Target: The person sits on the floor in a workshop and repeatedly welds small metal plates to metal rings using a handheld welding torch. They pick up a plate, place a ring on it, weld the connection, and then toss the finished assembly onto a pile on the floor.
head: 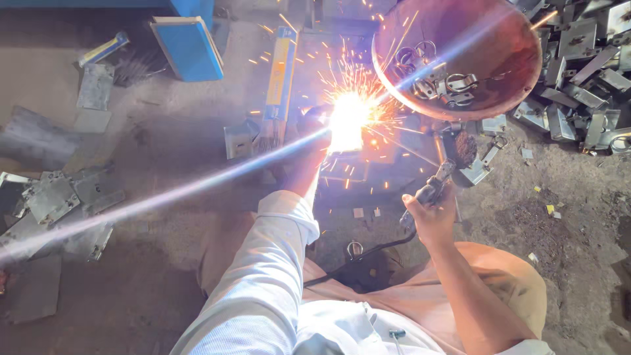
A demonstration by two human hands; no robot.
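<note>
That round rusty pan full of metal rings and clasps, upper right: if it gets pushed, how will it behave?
The rusty pan looks like thick steel loaded with metal rings and clasps, so it is probably heavy and stiff. Its rounded bowl shape suggests it may rock or tip rather than slide. The loose parts would likely shift and rattle toward the lower side.

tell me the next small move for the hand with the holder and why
Probably lift the holder a touch to break the arc. The right hand has it in its grip, sparks spray toward the bowl of parts, and the left hand sits right beside the glare, on the plate.
</note>
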